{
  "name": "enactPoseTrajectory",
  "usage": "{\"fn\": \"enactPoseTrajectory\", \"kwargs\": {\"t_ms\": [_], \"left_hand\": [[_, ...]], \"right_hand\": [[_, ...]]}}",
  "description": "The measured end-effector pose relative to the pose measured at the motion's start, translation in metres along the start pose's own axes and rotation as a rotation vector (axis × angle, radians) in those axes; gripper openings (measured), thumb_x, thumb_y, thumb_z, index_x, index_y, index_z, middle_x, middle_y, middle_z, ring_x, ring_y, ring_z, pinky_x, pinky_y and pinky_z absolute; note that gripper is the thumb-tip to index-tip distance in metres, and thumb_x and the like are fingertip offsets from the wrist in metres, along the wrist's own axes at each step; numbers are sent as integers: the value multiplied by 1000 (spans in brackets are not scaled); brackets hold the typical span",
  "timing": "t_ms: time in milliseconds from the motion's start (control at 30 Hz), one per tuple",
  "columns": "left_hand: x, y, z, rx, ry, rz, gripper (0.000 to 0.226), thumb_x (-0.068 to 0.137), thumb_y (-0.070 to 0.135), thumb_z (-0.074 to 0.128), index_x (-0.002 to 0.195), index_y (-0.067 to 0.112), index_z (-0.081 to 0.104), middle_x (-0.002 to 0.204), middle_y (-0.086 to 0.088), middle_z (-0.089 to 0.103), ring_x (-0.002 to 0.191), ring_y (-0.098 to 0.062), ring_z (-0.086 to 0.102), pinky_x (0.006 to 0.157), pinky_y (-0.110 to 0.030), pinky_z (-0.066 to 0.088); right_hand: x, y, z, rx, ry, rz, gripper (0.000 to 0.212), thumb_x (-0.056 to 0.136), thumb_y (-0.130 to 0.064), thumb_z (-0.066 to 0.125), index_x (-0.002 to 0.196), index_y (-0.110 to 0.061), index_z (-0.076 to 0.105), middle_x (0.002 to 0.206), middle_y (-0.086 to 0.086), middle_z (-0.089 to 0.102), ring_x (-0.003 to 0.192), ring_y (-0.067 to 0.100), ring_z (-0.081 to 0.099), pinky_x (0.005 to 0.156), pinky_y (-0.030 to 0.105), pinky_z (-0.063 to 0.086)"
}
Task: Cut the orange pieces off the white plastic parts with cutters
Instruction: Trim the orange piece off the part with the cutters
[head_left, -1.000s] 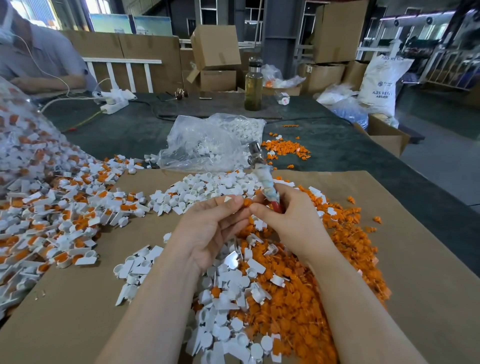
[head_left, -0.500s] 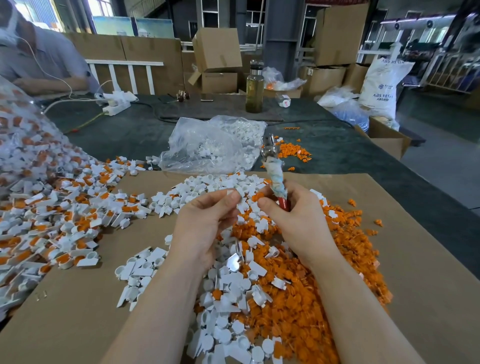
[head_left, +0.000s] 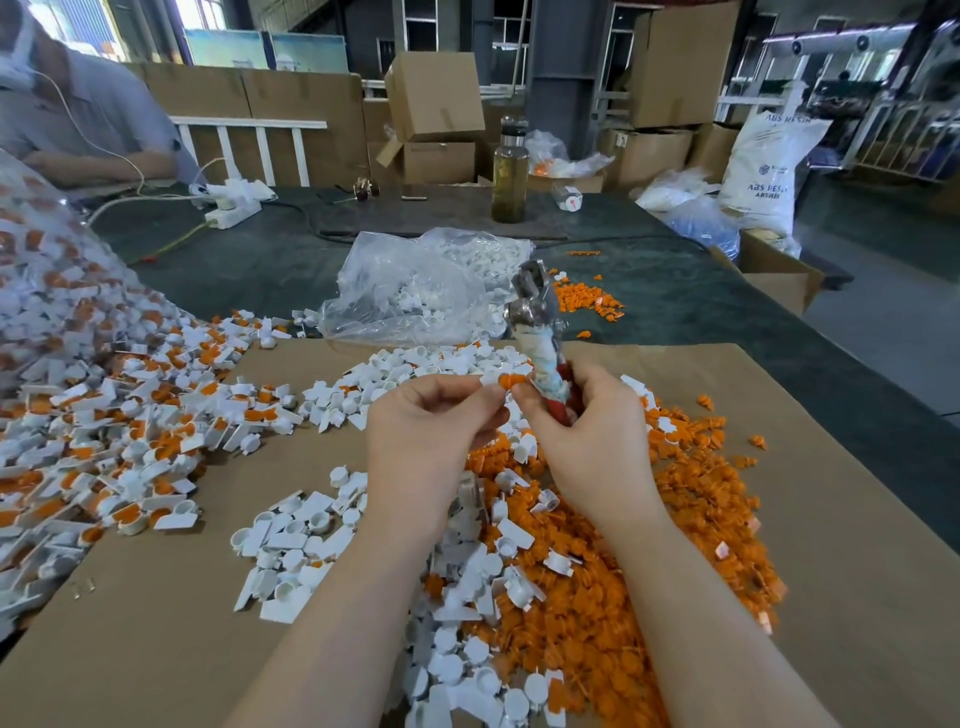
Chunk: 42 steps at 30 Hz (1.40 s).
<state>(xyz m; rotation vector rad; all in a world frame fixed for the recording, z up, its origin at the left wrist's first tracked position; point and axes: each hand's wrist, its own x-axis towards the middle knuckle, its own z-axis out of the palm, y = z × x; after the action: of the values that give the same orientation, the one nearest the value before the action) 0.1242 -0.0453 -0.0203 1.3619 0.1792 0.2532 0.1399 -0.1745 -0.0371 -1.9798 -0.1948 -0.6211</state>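
Orange offcuts heaped near right; uncut parts remain in bulk, left. Left hand pinches one part; right hand grips cutters.

Cutters: shiny metal head, cloth-wrapped handles. Matt brown cardboard sheet covers the bench. Glossy clear plastic bag, upper centre.

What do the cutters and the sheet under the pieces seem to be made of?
Cutters: shiny metal head, bright reflections; handles wrapped in pale cloth or tape, red grip below, probably plastic.
Sheet: matte brown cardboard or thick paper, by its dull flat surface.
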Motion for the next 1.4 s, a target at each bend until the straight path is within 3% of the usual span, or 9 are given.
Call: {"fn": "enactPoseTrajectory", "kwargs": {"t_ms": [200, 333, 633, 867, 1033, 1167, 1233, 1300, 1400], "left_hand": [[-3, -1, 2, 84, 10, 129, 10, 79, 7, 80, 77, 16, 75, 68, -2, 74, 69, -17, 73, 67, -25, 60], [-4, -2, 2, 160, 20, 212, 16, 78, 11, 82, 73, 25, 75, 70, 3, 74, 71, -17, 72, 71, -31, 59], [-4, -3, -1, 344, -11, 375, 31, 78, 13, 82, 70, 40, 69, 69, 26, 70, 66, 6, 67, 60, -4, 47], [-3, -5, -2, 388, -10, 400, 29, 79, 13, 80, 71, 39, 69, 70, 25, 70, 66, 6, 67, 60, -4, 47], [1, -9, -1, 396, 22, 352, 22, 80, 17, 80, 69, 34, 69, 69, 25, 69, 66, 8, 65, 57, -3, 44], [4, -10, -3, 397, 72, 321, 18, 79, 25, 82, 69, 32, 69, 67, 24, 69, 65, 5, 64, 55, -5, 44], [7, -10, -4, 347, 75, 273, 15, 80, 24, 81, 71, 29, 69, 67, 16, 70, 62, -2, 66, 57, -10, 49], [8, -8, -5, 251, 61, 209, 12, 81, 19, 80, 75, 23, 70, 67, 8, 72, 64, -9, 69, 61, -17, 55], [9, -4, -6, 33, 23, 134, 7, 83, 8, 76, 80, 10, 70, 65, 2, 72, 60, -9, 70, 59, -15, 53]], "right_hand": [[-1, -1, 2, -14, 47, -12, 13, 86, -33, 71, 87, -28, 59, 69, -16, 62, 65, 2, 60, 55, 24, 51], [-2, -2, 3, 4, 39, 6, 11, 86, -29, 72, 89, -27, 61, 74, -14, 64, 68, 5, 62, 60, 33, 55], [-2, -3, 2, 25, 4, 18, 13, 81, -36, 67, 88, -25, 62, 73, -11, 66, 67, 9, 64, 63, 44, 56], [-1, -1, -1, -25, -52, 8, 8, 87, -25, 70, 90, -24, 63, 74, -13, 64, 67, 8, 62, 60, 37, 55], [1, 0, -2, -55, -165, 18, 9, 86, -15, 65, 89, -23, 60, 62, -20, 54, 58, 2, 51, 53, 13, 33], [2, -3, -3, -18, -273, 51, 16, 85, -11, 62, 82, -26, 57, 62, -27, 54, 56, -1, 48, 51, 13, 35], [2, -5, -6, 50, -303, 72, 15, 85, -10, 62, 84, -25, 60, 65, -16, 57, 58, 1, 48, 54, 17, 38], [3, -6, -12, 114, -337, 108, 9, 82, -13, 63, 91, -14, 64, 72, 4, 59, 64, 10, 50, 60, 32, 41], [4, -8, -20, 146, -405, 138, 28, 75, -21, 60, 96, -3, 61, 82, 22, 55, 65, 17, 48, 62, 37, 41]]}}
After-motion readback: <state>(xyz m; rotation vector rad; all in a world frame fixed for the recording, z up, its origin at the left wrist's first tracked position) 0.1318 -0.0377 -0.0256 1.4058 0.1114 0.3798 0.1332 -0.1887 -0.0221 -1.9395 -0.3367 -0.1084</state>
